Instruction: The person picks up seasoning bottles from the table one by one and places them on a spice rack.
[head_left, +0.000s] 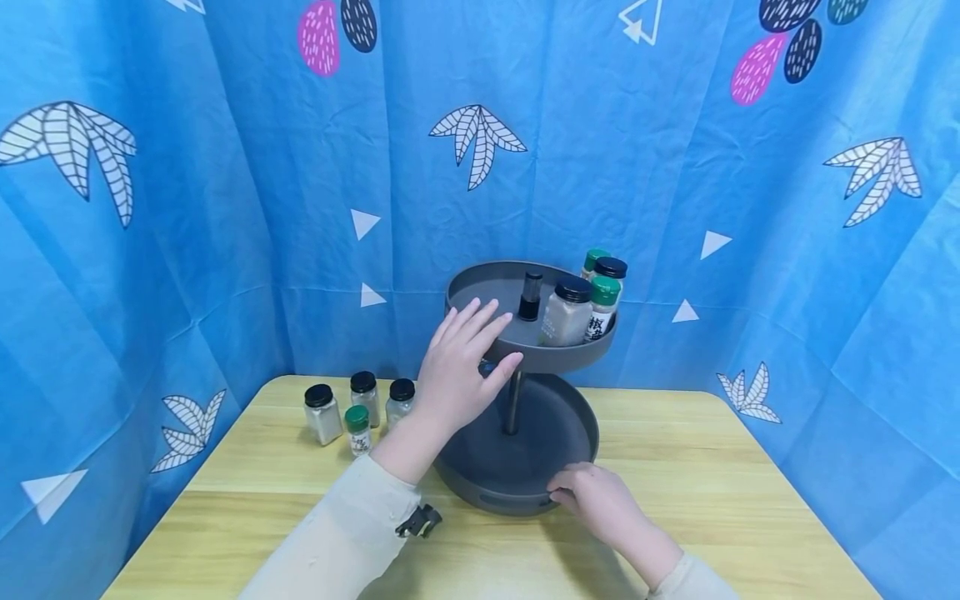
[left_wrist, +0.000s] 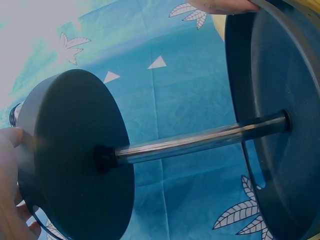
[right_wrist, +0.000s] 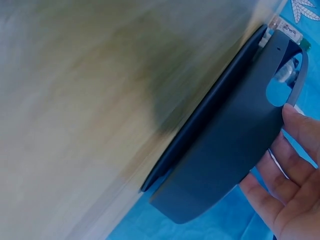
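A dark grey two-tier turntable rack stands on the table, its upper tray (head_left: 555,358) joined to the lower tray (head_left: 480,492) by a metal post (left_wrist: 200,142). My left hand (head_left: 457,367) lies against the front left side of the upper tray, fingers extended and thumb apart. With the right hand (head_left: 600,504) I pinch the front right rim of the lower tray near its handle slot; the thumb and fingers show at the rim in the right wrist view. On the upper tray's right side stand a black-capped jar (head_left: 566,312) and a green-capped seasoning bottle (head_left: 602,308), with others behind.
Left of the rack, several seasoning jars stand on the wooden table (head_left: 675,450): black-capped jars (head_left: 322,417) and a green-capped bottle (head_left: 358,433). A patterned blue curtain (head_left: 480,225) hangs behind and at both sides.
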